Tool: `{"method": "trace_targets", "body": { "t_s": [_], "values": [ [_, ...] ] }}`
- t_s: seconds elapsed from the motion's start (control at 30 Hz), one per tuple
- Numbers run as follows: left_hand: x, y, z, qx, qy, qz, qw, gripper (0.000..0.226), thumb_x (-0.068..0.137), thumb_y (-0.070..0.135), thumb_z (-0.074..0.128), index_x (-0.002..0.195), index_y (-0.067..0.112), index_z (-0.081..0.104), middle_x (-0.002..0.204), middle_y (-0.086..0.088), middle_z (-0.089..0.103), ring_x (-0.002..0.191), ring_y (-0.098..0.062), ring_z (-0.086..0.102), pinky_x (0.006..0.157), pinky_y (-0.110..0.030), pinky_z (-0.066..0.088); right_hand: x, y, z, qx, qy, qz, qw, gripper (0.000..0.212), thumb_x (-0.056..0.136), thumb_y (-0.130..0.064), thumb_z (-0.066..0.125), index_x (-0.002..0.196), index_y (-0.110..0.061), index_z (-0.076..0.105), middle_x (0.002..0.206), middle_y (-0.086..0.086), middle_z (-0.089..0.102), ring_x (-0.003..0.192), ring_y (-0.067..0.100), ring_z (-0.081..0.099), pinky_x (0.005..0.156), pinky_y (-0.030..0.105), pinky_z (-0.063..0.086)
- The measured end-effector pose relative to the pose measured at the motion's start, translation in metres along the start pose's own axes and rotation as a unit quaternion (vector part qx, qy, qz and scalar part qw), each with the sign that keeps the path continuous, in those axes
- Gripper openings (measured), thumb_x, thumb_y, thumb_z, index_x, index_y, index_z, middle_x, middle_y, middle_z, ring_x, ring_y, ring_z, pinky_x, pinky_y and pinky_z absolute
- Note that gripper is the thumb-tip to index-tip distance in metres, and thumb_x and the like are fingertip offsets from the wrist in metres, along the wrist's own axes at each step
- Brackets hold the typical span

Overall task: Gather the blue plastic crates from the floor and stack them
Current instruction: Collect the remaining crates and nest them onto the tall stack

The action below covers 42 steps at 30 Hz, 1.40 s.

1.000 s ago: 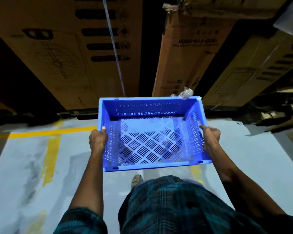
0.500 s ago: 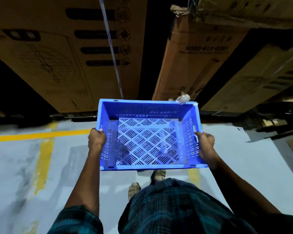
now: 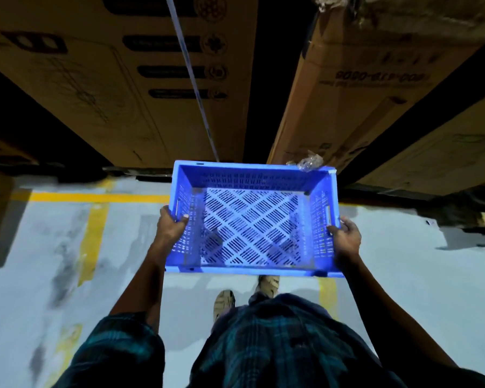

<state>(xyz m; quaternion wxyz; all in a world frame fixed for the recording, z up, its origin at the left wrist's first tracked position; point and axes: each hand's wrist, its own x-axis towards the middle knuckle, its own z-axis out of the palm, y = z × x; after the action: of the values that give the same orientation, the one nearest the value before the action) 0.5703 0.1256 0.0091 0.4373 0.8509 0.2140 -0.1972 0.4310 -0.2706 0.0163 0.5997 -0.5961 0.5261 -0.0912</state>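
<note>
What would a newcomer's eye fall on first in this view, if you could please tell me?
First, the bright blue perforated plastic crate at the centre, empty and held level above the pale grey painted floor, the left hand and the right hand gripping its side walls. Next, the tall brown cardboard boxes looming ahead, and the yellow painted floor line at left.

Crate (image 3: 252, 219) in my hands is blue moulded plastic, slotted lattice base and walls, slight sheen. Cartons (image 3: 118, 79) ahead are matt brown cardboard. Floor (image 3: 39, 275) is smooth painted grey, scuffed. My shirt (image 3: 277, 345) is plaid woven cloth.
</note>
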Motion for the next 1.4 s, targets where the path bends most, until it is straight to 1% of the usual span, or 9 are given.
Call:
{"method": "trace_targets", "body": {
  "t_s": [0.13,0.47,0.57,0.67,0.77,0.97,1.17,1.3,1.4],
  "values": [
    [-0.021,-0.007,0.004,0.012,0.023,0.015,1.0,0.047,0.089,0.009,0.063,0.129,0.003,0.04,0.109,-0.013,0.061,0.087,-0.023,0.058,0.072,-0.031,0.043,0.007,0.03,-0.014,-0.116,-0.008,-0.036,0.993,0.051,0.075,-0.019,0.067,0.124,-0.02,0.054,0.12,0.014,0.066,0.103,0.027,0.065,0.095,0.046,0.051],
    [-0.054,-0.072,0.007,0.091,0.048,-0.068,0.992,0.048,0.083,0.021,0.069,0.122,0.006,0.044,0.117,-0.024,0.062,0.104,-0.042,0.062,0.085,-0.046,0.051,-0.036,0.054,-0.035,-0.26,-0.005,-0.15,0.954,0.029,0.061,-0.02,0.052,0.089,-0.016,0.056,0.077,0.008,0.064,0.069,0.033,0.061,0.059,0.039,0.052],
    [-0.062,-0.082,0.004,0.062,0.046,-0.12,0.99,0.045,0.083,0.036,0.069,0.112,0.008,0.048,0.105,-0.021,0.064,0.087,-0.041,0.069,0.079,-0.049,0.058,-0.044,0.068,-0.033,-0.331,0.058,-0.07,0.939,0.056,0.059,-0.03,0.052,0.112,-0.011,0.057,0.101,0.017,0.063,0.091,0.041,0.06,0.076,0.041,0.05],
    [-0.064,-0.086,0.0,-0.003,0.034,-0.13,0.991,0.038,0.083,0.034,0.071,0.1,0.004,0.054,0.096,-0.016,0.065,0.068,-0.038,0.071,0.069,-0.052,0.06,-0.057,0.072,-0.028,-0.238,0.091,0.087,0.963,0.065,0.073,-0.034,0.058,0.127,0.001,0.044,0.123,0.024,0.05,0.105,0.041,0.057,0.093,0.046,0.05],
    [-0.058,-0.088,-0.004,-0.078,0.024,-0.109,0.991,0.031,0.078,0.022,0.073,0.095,-0.001,0.059,0.101,-0.022,0.068,0.074,-0.037,0.071,0.068,-0.055,0.06,-0.064,0.075,-0.02,-0.024,0.007,0.188,0.982,0.057,0.088,-0.018,0.062,0.135,0.003,0.037,0.118,0.018,0.054,0.094,0.035,0.064,0.083,0.049,0.059],
    [-0.054,-0.081,-0.007,-0.117,0.0,-0.087,0.989,0.043,0.059,0.024,0.063,0.094,-0.001,0.064,0.093,-0.017,0.069,0.075,-0.035,0.071,0.066,-0.053,0.061,-0.079,0.078,0.002,0.202,0.013,0.109,0.973,0.04,0.092,0.005,0.053,0.13,-0.003,0.043,0.13,0.019,0.056,0.104,0.035,0.061,0.052,0.039,0.06],
    [-0.066,-0.093,-0.01,-0.124,-0.006,-0.048,0.991,0.041,0.071,0.022,0.068,0.106,0.001,0.062,0.102,-0.019,0.068,0.083,-0.038,0.069,0.07,-0.055,0.06,-0.094,0.08,0.004,0.187,0.003,0.09,0.978,0.044,0.096,0.006,0.049,0.138,-0.004,0.04,0.135,0.015,0.054,0.107,0.03,0.057,0.071,0.041,0.059],
    [-0.074,-0.1,-0.01,-0.117,-0.007,-0.032,0.993,0.034,0.088,0.019,0.067,0.115,0.002,0.057,0.112,-0.02,0.065,0.09,-0.037,0.067,0.073,-0.054,0.06,-0.098,0.079,0.007,0.125,0.015,0.141,0.982,0.042,0.098,-0.001,0.05,0.138,0.004,0.037,0.14,0.021,0.047,0.112,0.038,0.058,0.057,0.036,0.061],
    [-0.085,-0.09,-0.012,-0.096,0.009,-0.042,0.994,0.036,0.091,0.02,0.064,0.119,0.001,0.055,0.113,-0.017,0.063,0.094,-0.036,0.066,0.077,-0.051,0.06,-0.109,0.069,0.016,0.121,-0.021,0.17,0.978,0.047,0.1,0.0,0.046,0.144,0.005,0.031,0.149,0.023,0.037,0.12,0.044,0.055,0.091,0.048,0.055]
  ]
}}
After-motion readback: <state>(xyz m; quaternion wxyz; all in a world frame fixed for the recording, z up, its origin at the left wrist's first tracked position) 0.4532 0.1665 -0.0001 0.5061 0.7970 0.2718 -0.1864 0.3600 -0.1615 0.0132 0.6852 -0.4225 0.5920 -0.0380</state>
